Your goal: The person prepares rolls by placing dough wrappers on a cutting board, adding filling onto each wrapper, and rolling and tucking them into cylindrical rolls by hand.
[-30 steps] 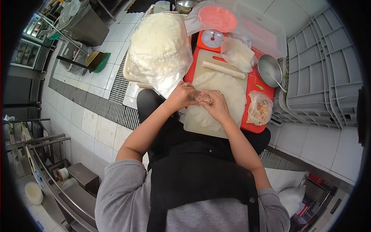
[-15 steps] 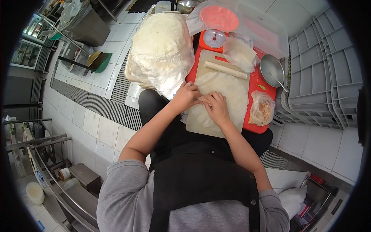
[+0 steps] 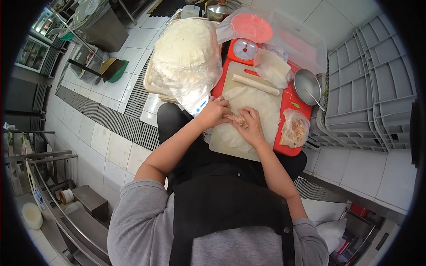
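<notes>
While the left hand [image 3: 216, 112] pinches one end of a strip of minced filling [image 3: 238, 119], the right hand [image 3: 251, 126] curls its thumb and fingers around the other end, so both grips are narrow. The filling lies between the fingertips, over the near-left part of a thin round wrapper sheet [image 3: 265, 104] spread on the cutting board [image 3: 222, 145]; whether it touches the sheet, I cannot tell. The step in hand seems to be shaping or laying out this strip. To my eye, the next move calls for light, even finger pressure, with the filling low over the sheet and clear of the pale roll [image 3: 256, 84] beyond.
</notes>
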Motion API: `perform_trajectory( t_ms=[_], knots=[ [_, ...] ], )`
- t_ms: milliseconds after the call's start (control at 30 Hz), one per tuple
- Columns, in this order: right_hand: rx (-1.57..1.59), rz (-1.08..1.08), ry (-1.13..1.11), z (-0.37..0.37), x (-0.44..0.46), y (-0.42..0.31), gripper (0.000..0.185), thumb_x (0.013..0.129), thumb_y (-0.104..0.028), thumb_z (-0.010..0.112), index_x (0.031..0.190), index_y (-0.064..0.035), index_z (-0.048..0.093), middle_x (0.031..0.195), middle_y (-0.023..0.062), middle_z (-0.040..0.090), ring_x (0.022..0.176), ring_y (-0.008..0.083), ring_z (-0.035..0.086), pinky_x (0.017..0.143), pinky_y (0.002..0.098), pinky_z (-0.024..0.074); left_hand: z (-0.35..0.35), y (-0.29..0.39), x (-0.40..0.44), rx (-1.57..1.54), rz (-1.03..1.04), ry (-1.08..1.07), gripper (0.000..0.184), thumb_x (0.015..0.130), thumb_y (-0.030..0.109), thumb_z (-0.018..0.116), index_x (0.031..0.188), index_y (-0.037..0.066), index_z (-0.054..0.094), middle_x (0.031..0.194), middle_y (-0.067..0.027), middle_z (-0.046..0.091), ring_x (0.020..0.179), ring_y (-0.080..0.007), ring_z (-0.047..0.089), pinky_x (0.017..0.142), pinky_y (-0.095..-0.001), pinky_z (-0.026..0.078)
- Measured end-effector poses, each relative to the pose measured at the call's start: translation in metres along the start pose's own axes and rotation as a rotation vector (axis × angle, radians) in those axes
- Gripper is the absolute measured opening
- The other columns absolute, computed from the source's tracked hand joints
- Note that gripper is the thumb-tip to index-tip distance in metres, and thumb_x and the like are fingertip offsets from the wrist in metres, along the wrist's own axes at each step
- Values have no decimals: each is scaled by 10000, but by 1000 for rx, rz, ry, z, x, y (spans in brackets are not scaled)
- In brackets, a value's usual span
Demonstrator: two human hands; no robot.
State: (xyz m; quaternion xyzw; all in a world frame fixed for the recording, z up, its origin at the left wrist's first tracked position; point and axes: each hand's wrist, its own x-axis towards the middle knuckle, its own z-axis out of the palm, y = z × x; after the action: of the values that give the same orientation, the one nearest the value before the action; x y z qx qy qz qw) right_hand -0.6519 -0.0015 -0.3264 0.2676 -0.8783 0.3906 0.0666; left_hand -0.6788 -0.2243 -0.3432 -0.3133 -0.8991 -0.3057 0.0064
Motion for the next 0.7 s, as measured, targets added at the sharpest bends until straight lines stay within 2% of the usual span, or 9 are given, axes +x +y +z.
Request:
perform_trajectory(
  t_ms=[100,167,300,367,467,600,667,700],
  knots=[
    [30,48,100,1,-5,5,254,786,-53,761,1034,-111,771,983,54,672,970,296,608,894,419,500,-1,9,-1,-52,-10,24,338,699,340,884,999,207,804,1006,4,631,1054,-227,566,912,-409,400],
    [53,73,-37,-2,-7,15,265,766,-44,775,1019,-123,771,1035,78,674,997,303,613,897,432,501,1,10,1,-55,-22,17,361,695,347,890,1003,184,798,1000,6,630,1046,-224,569,910,-410,394],
    [60,115,18,-2,-8,7,255,754,-62,791,1000,-129,768,1032,64,676,1000,293,621,946,442,474,8,2,-2,-18,-14,33,404,688,355,896,1023,159,786,994,2,632,1040,-226,569,910,-407,389],
    [-107,24,230,-9,3,-25,219,758,-86,802,970,-115,761,991,31,675,995,269,631,973,440,443,5,6,-3,-36,-27,114,378,685,341,894,990,144,787,989,6,637,1037,-226,569,893,-405,385],
    [-17,-27,96,4,3,-12,194,775,-96,800,964,-111,755,980,8,683,994,240,638,980,426,423,12,6,1,-34,-24,110,345,674,314,896,953,141,791,981,10,646,1034,-228,572,881,-402,377],
    [-112,9,40,16,-1,4,139,787,-96,800,917,-104,755,970,20,698,991,231,651,928,420,446,19,1,2,18,-23,52,334,664,298,899,937,137,795,970,14,652,1029,-220,576,874,-400,369],
    [123,11,52,10,0,10,91,803,-99,795,882,-78,756,930,37,706,934,253,672,874,412,494,20,1,-1,-72,-8,120,329,658,291,903,930,137,799,940,19,659,996,-205,586,878,-398,360],
    [120,14,53,9,0,10,91,803,-99,795,882,-78,756,930,37,706,934,253,672,874,412,494,17,6,3,-75,-6,119,329,658,291,903,930,137,799,940,19,659,996,-205,586,878,-398,360]
  ],
)
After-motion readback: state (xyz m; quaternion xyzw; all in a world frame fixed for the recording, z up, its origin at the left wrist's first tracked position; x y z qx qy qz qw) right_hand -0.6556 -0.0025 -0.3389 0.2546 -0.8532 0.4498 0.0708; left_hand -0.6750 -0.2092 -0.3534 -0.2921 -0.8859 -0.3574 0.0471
